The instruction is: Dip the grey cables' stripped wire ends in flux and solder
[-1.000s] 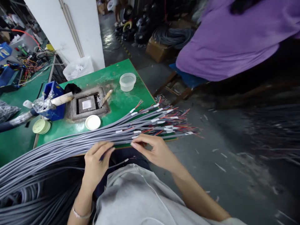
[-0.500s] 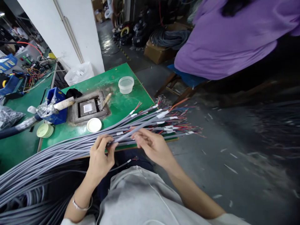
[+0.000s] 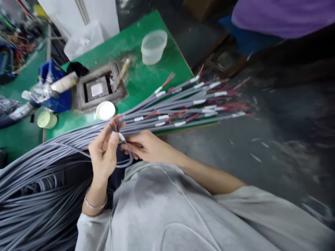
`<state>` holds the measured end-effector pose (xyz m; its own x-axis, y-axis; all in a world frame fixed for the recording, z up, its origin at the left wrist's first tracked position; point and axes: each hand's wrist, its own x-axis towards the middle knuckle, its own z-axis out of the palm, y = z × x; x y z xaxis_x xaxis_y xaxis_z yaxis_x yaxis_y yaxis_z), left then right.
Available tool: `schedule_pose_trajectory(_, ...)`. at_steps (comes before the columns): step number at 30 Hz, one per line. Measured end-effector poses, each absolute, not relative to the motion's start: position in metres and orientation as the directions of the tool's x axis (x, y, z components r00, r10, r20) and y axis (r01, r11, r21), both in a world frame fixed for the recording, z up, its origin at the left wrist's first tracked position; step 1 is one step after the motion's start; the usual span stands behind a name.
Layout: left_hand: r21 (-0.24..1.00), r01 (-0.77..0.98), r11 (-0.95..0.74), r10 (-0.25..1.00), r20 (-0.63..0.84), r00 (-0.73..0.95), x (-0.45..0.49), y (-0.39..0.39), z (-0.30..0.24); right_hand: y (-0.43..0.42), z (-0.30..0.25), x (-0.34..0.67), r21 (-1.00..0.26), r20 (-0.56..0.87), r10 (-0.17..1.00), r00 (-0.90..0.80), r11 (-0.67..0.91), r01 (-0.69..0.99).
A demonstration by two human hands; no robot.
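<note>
**Single cable end pinched in both hands, centre frame**

Noted left hand (image 3: 103, 157) raised at centre-left, fingers (image 3: 114, 138) closed in a pinch on the stripped end of one grey cable (image 3: 128, 163), with coloured cores (image 3: 116, 123) fanned up and slightly left out of the grip. Noted right hand (image 3: 146, 148) just to the right and a little lower, fingers (image 3: 128, 146) closed on the same jacket, close behind the white label (image 3: 121, 136). Logged long axis of the held stretch as lower right to upper left, cores nearer the left hand, with slack looped down under both hands. Recorded main bundle (image 3: 183, 104) just above the hands, laid across the green surface (image 3: 136, 83) from lower left to mid right, stripped ends past the right edge. Saw white lid (image 3: 105, 110), grey pot (image 3: 98, 89) and clear tub (image 3: 154, 43) beyond, untouched. Logged purple-clad person (image 3: 274, 17) at upper right, hands out of view.
</note>
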<state>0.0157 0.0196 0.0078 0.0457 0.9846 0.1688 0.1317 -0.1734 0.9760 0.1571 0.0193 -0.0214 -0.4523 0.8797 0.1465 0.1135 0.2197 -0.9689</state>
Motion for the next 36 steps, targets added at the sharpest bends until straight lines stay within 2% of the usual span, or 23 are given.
schedule_pose_trajectory(3,0.972,0.027,-0.233,0.972,0.233,-0.035,0.033,0.020,0.005,0.016,-0.024,0.161,-0.957,0.184,0.864,-0.469,0.267,0.116)
schedule_pose_trajectory(9,0.985,-0.030,-0.172,0.985,0.172,-0.009,0.043,0.010,-0.007,0.008,-0.027,0.173,-0.962,0.170,0.883,-0.437,0.245,0.121)
schedule_pose_trajectory(15,0.982,-0.072,-0.173,0.985,0.171,-0.030,0.041,0.008,-0.008,0.009,-0.025,0.177,-0.921,0.215,0.863,-0.458,0.335,0.200)
schedule_pose_trajectory(19,0.979,-0.197,-0.056,0.997,0.043,-0.070,0.036,0.011,-0.008,0.020,-0.008,0.186,-0.873,0.230,0.836,-0.499,0.404,0.275)
schedule_pose_trajectory(23,0.966,-0.260,0.005,0.986,-0.048,-0.159,0.027,0.019,-0.006,0.052,0.016,0.189,-0.803,0.299,0.849,-0.435,0.470,0.365)
schedule_pose_trajectory(28,0.972,-0.234,-0.038,0.965,-0.025,-0.263,0.014,0.031,0.004,0.098,0.042,0.170,-0.826,0.373,0.840,-0.394,0.494,0.272)
schedule_pose_trajectory(33,0.973,-0.225,-0.057,0.954,-0.014,-0.299,0.006,0.042,0.012,0.116,0.042,0.153,-0.903,0.279,0.818,-0.503,0.402,0.152)
schedule_pose_trajectory(36,0.970,-0.239,-0.035,0.958,-0.035,-0.285,0.003,0.049,0.012,0.118,0.030,0.147,-0.934,0.267,0.829,-0.491,0.348,0.081)
